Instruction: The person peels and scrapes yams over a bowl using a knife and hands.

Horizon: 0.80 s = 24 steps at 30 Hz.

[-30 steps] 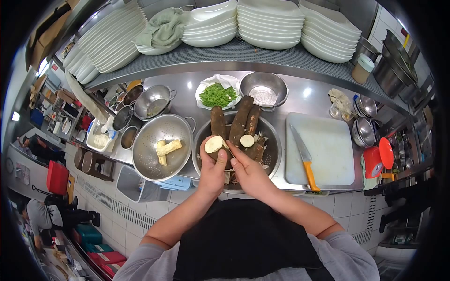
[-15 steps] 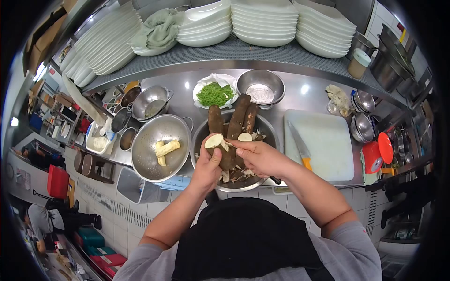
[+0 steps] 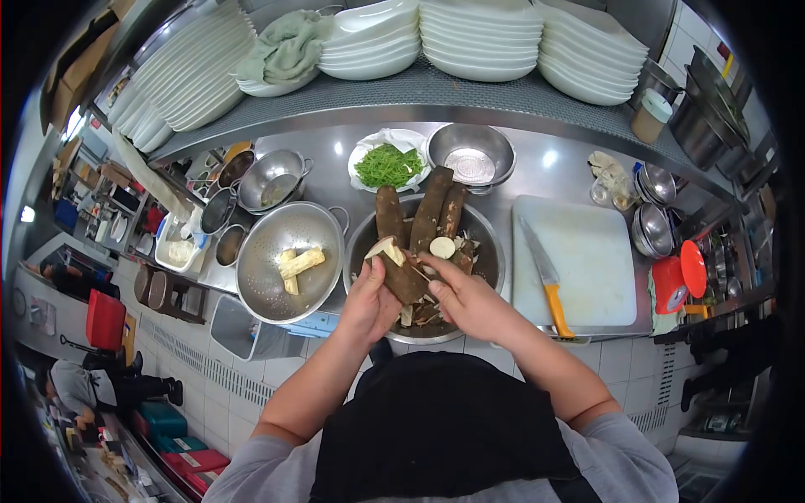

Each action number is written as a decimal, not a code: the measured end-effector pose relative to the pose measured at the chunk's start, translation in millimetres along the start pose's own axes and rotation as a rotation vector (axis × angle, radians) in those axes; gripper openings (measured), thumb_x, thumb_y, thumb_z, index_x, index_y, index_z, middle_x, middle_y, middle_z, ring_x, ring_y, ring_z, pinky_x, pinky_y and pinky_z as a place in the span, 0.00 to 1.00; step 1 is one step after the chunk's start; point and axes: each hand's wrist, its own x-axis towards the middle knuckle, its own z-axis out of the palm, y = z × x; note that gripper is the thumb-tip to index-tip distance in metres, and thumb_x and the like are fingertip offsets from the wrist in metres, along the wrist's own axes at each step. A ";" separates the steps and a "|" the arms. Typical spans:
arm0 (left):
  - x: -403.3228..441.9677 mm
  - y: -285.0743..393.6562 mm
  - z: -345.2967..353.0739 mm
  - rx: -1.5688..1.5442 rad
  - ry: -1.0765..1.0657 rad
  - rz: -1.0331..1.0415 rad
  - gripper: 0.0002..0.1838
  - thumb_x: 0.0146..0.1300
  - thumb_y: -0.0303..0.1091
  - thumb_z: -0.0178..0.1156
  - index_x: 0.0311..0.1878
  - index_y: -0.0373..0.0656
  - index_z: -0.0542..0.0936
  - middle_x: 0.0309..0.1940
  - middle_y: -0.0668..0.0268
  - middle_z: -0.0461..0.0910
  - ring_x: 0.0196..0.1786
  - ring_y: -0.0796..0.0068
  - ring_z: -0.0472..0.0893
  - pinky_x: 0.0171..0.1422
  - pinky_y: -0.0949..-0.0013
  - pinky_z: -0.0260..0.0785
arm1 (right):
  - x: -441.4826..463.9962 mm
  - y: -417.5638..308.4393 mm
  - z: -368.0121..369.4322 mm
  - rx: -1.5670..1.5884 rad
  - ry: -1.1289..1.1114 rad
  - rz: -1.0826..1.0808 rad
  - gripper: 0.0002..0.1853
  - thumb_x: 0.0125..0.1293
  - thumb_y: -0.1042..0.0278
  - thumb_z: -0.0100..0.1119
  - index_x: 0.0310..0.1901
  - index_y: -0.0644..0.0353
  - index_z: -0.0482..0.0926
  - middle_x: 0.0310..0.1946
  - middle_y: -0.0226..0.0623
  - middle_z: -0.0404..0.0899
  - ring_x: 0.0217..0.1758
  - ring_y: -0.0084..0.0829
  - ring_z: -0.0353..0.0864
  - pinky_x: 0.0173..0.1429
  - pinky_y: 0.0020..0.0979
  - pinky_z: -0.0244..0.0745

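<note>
My left hand (image 3: pixel 369 303) is wrapped round a cut piece of cassava (image 3: pixel 404 285) with brown skin and a patch of white flesh bared at its top. In my right hand (image 3: pixel 463 293) is a small knife, its thin blade (image 3: pixel 423 273) against the cassava's side and its handle hidden by my fingers. Both hands are over a large steel bowl (image 3: pixel 498 243). Long unpeeled cassava roots (image 3: pixel 432 210) lean inside it, one with a white cut end, among scraps of peel (image 3: pixel 423 315).
Left of the bowl, a colander (image 3: pixel 258 260) holds peeled pieces (image 3: pixel 300 264). A large knife (image 3: pixel 541 264) with an orange handle lies on a white cutting board (image 3: pixel 595 260) at right. Behind are green vegetables (image 3: pixel 388 166) and a steel bowl (image 3: pixel 503 151), under a shelf (image 3: pixel 402 101) of stacked plates.
The cassava piece has tilted so its brown side shows more and its white cut face less. My right hand has moved slightly right and down, and the knife's blade is now lower along the piece.
</note>
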 end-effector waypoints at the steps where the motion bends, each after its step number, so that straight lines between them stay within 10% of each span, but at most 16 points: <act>1: 0.6 0.3 2.0 -0.004 -0.010 0.004 0.28 0.78 0.54 0.48 0.72 0.49 0.65 0.61 0.63 0.75 0.66 0.65 0.74 0.74 0.54 0.65 | -0.7 2.1 4.1 0.026 0.030 -0.091 0.19 0.79 0.61 0.48 0.66 0.56 0.69 0.38 0.59 0.82 0.47 0.60 0.83 0.51 0.49 0.75; 7: 2.2 1.6 10.8 -0.035 -0.002 0.026 0.27 0.78 0.55 0.47 0.71 0.49 0.66 0.59 0.63 0.76 0.66 0.65 0.74 0.74 0.54 0.65 | -6.6 11.4 5.1 -0.265 0.119 -0.237 0.08 0.78 0.63 0.50 0.45 0.59 0.70 0.31 0.52 0.82 0.37 0.58 0.82 0.39 0.53 0.74; 24: 5.4 3.3 15.7 -0.054 0.111 0.037 0.24 0.78 0.54 0.48 0.66 0.49 0.69 0.55 0.64 0.77 0.61 0.66 0.76 0.71 0.56 0.67 | -4.3 19.1 19.8 -0.542 0.170 -0.213 0.06 0.74 0.66 0.53 0.42 0.59 0.70 0.24 0.49 0.80 0.29 0.56 0.82 0.32 0.53 0.75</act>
